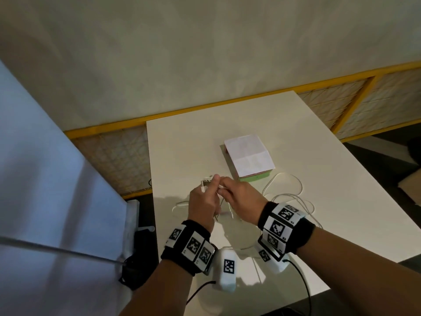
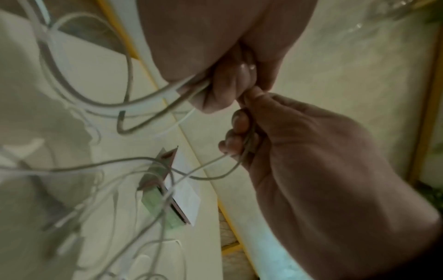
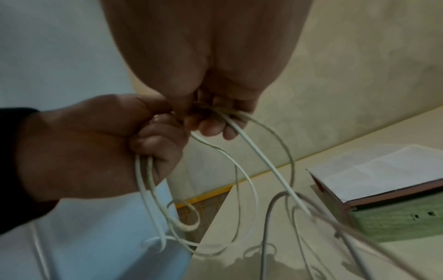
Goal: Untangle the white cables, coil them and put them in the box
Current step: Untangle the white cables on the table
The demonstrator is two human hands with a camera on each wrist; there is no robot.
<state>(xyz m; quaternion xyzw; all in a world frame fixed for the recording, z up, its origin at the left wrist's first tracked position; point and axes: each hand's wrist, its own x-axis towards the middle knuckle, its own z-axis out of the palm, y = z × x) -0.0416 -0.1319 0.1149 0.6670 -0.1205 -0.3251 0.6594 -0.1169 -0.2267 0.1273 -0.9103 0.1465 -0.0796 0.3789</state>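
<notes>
Both hands are raised over the white table and meet fingertip to fingertip. My left hand grips strands of the white cables, with a connector end sticking out past its fingers. My right hand also grips a bundle of strands. In the left wrist view, the left hand curls round cables that loop down to the table, and the right hand pinches thin strands. In the right wrist view, cables hang tangled from both the right hand and the left hand. The box, green-sided with white paper on top, lies just beyond my hands.
The table's left edge runs close to my left hand. A pale blue panel stands at the left, with black gear on the floor beside it. A yellow-framed mesh barrier runs behind the table. Loose cable loops lie to the right of the hands.
</notes>
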